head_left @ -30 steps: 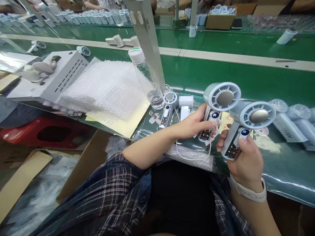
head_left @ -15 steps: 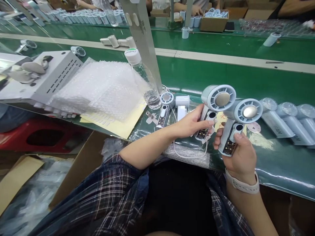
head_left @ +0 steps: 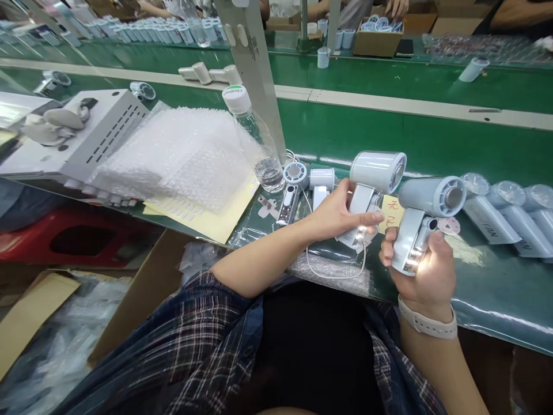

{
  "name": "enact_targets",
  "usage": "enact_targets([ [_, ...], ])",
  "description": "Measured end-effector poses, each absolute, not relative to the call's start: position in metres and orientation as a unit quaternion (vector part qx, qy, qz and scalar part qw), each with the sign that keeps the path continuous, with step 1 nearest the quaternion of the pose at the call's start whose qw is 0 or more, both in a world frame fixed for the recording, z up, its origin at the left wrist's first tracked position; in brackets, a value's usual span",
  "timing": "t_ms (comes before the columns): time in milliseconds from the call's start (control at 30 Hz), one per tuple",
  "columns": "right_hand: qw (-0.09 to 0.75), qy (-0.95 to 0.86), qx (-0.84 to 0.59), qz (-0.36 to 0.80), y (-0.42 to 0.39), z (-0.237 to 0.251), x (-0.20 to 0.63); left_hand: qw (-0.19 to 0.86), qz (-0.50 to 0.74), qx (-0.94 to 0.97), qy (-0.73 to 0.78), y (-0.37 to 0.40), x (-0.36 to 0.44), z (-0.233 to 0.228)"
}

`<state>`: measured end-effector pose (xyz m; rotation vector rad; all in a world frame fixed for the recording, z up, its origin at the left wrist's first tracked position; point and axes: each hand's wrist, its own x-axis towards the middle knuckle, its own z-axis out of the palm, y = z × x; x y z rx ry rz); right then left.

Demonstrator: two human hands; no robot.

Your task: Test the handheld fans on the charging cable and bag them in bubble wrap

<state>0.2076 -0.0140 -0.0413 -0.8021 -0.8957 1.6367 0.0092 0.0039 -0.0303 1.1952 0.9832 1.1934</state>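
My left hand [head_left: 334, 214] is closed around the handle of a light-blue handheld fan [head_left: 375, 170], its round head turned sideways to the right. My right hand [head_left: 425, 271] grips a second handheld fan [head_left: 432, 196] the same way, with its thumb along the side of the handle. Light shines from the lower handle of both fans. Behind my left forearm, another fan [head_left: 294, 187] with bare electronics in its handle lies on the bench, beside one more light-blue fan [head_left: 322, 180]. A white cable [head_left: 309, 262] loops below my left hand.
Bagged fans [head_left: 492, 219] lie in a row at the right. Left stand a water bottle [head_left: 265, 158], a stack of bubble-wrap bags [head_left: 181, 153] and a grey metal box [head_left: 99, 127]. A post [head_left: 259, 75] rises behind the bottle. Co-workers' hands [head_left: 395, 8] show across the line.
Both fans have been turned in my hands, so their heads now point right instead of facing me. Lights now glow on their handles. A co-worker's hand has moved to the box of blue parts.
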Motion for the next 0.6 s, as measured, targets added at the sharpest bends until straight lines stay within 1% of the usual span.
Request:
enact_targets([
  [67, 0.513, -0.360, -0.325, 0.708, -0.012, -0.044, 0.209, 0.596, 0.495, 0.477, 0.415, 0.002, 0.010, -0.030],
  [167, 0.516, -0.351, -0.337, 0.705, -0.013, -0.045, 0.206, 0.644, 0.491, 0.449, 0.378, 0.000, 0.009, -0.031],
  [367, 0.539, -0.376, -0.333, 0.676, -0.024, -0.034, 0.201, 0.612, 0.504, 0.501, 0.346, -0.002, 0.004, -0.030],
  [467, 0.556, -0.393, -0.340, 0.649, -0.027, -0.029, 0.204, 0.632, 0.509, 0.503, 0.298, -0.003, 0.003, -0.026],
  [600, 0.540, -0.387, -0.341, 0.665, -0.022, -0.025, 0.206, 0.673, 0.506, 0.467, 0.270, -0.002, 0.003, -0.021],
])
